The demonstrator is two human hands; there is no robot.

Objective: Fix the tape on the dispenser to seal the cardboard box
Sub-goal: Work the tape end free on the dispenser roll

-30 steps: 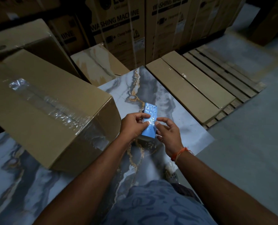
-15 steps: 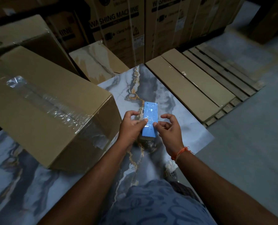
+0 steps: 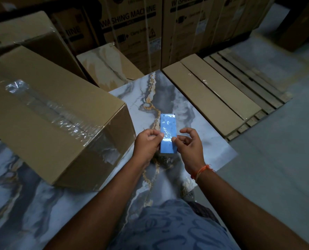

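Blue dispenser [image 3: 167, 134] between both grips

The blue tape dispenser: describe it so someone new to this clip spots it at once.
Start at the big cardboard box on the marble-patterned surface; just right of its near corner, both hands meet. The tape dispenser is the narrow bright-blue piece between the left hand and right hand, the only blue thing among brown cartons.

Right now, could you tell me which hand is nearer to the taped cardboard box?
Left. The left hand holds the blue tape dispenser just beside the cardboard box; the right hand is on the dispenser's far side.
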